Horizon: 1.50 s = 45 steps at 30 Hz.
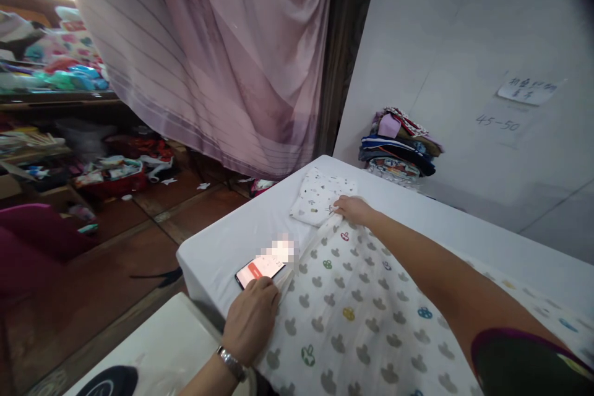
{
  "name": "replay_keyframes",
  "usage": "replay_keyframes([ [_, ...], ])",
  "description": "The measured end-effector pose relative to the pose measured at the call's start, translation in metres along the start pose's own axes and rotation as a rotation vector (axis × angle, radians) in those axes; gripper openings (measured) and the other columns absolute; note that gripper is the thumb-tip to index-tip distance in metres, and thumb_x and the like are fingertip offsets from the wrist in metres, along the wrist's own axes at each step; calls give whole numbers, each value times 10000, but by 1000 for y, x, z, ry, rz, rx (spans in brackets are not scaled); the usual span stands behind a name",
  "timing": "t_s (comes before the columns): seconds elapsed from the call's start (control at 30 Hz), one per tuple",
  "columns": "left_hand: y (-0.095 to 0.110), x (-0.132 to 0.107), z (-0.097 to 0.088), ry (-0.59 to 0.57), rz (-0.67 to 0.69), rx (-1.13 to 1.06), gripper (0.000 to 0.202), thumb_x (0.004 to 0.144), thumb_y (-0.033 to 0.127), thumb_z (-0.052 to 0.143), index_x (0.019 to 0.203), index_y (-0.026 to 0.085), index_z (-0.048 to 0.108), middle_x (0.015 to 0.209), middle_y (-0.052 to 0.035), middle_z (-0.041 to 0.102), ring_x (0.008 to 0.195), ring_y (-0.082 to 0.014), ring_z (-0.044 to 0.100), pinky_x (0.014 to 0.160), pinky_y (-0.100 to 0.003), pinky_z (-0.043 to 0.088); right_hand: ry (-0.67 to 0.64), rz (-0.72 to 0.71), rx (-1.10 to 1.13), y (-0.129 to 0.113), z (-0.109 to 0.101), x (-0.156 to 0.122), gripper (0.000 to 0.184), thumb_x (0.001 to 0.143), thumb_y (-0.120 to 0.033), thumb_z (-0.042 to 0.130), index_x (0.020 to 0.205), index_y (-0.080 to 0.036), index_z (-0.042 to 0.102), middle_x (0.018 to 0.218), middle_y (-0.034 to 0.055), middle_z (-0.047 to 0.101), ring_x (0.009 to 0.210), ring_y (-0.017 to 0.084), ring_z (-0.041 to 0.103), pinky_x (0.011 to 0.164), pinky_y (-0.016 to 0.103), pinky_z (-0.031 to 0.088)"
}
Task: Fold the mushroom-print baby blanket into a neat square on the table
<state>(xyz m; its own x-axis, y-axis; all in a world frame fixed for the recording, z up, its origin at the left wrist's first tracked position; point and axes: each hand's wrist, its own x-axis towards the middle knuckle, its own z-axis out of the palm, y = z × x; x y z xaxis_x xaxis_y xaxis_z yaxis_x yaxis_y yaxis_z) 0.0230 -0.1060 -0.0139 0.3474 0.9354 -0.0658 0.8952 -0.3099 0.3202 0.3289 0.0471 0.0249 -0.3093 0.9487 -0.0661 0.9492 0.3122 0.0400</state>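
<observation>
A white cloth with grey and coloured prints (357, 315) lies spread on a white-covered table (223, 247). My left hand (253, 322), with a watch on the wrist, presses on the cloth's near left edge, fingers curled down on it, next to a phone (260, 269) with a lit screen. My right hand (352, 209) reaches across and pinches the cloth's far corner. Just beyond that corner rests a small folded white printed cloth (318, 197).
A stack of folded clothes (399, 145) sits at the table's far end against a white wall with a paper note (529, 90). A pink curtain (223, 55) hangs at the left. Cluttered shelves and items cover the brown floor (93, 167) at far left.
</observation>
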Motion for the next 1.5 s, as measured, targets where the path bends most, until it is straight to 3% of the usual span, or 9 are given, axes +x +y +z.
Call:
replay_keyframes([
  [0.13, 2, -1, -2, 3, -28, 2, 308, 868, 290, 352, 732, 206, 616, 924, -38, 596, 894, -174, 524, 746, -287, 363, -38, -55, -8, 3, -3, -3, 268, 884, -298, 385, 880, -179, 626, 1039, 63, 574, 834, 154, 555, 695, 228, 362],
  [0.47, 3, 2, -9, 18, -58, 1, 231, 820, 268, 439, 716, 193, 632, 823, -44, 602, 854, -170, 529, 754, -284, 352, 22, 49, 6, -3, -7, -8, 260, 894, -316, 354, 934, -189, 578, 872, 65, 642, 734, 181, 572, 596, 246, 347],
  [0.67, -2, 4, -7, 51, -101, -105, 145, 793, 218, 454, 710, 183, 567, 789, -21, 588, 791, -145, 538, 695, -258, 352, 79, -43, 57, 9, -10, -13, 281, 906, -312, 346, 966, -205, 598, 1033, 57, 600, 886, 165, 549, 700, 235, 372],
  [0.87, -1, 4, -9, 66, -104, -171, 108, 785, 188, 430, 711, 177, 508, 741, -8, 576, 702, -131, 529, 651, -253, 352, 126, -116, 151, 18, -14, -17, 246, 891, -295, 388, 911, -191, 611, 964, 60, 595, 829, 164, 545, 706, 248, 383],
  [0.93, 2, 1, -12, 38, -117, -209, 93, 771, 163, 426, 789, 178, 517, 713, 5, 568, 671, -126, 528, 635, -248, 356, 153, -124, 185, 19, -18, -24, 239, 891, -290, 390, 900, -187, 605, 946, 59, 595, 818, 161, 543, 711, 250, 389],
  [1.03, 7, -7, -14, -31, -119, -269, 293, 752, 141, 428, 1033, 185, 497, 704, 26, 559, 655, -122, 533, 632, -240, 370, 249, -136, 233, 18, -19, -44, 257, 905, -288, 358, 909, -180, 592, 943, 64, 589, 836, 157, 541, 753, 257, 399],
  [1.13, 13, -17, -11, -73, -48, -238, 367, 763, 144, 423, 1121, 201, 481, 771, 10, 568, 726, -130, 547, 686, -245, 382, 332, -126, 252, 18, -8, -72, 289, 921, -306, 313, 938, -182, 574, 950, 71, 586, 856, 159, 544, 775, 272, 413],
  [1.27, 27, -26, 1, -124, 103, -115, 303, 766, 94, 386, 983, 225, 552, 883, -14, 571, 857, -139, 541, 764, -254, 371, 335, -76, 278, 22, 25, -110, 298, 925, -318, 293, 1021, -205, 552, 1074, 75, 572, 947, 161, 548, 805, 287, 446],
  [1.5, 47, -35, 10, -170, 158, 61, 212, 811, 137, 370, 905, 233, 533, 907, -19, 564, 885, -155, 525, 733, -269, 364, 366, 9, 346, 30, 62, -150, 334, 917, -332, 299, 1072, -242, 581, 1214, 35, 543, 1075, 162, 527, 885, 298, 453],
])
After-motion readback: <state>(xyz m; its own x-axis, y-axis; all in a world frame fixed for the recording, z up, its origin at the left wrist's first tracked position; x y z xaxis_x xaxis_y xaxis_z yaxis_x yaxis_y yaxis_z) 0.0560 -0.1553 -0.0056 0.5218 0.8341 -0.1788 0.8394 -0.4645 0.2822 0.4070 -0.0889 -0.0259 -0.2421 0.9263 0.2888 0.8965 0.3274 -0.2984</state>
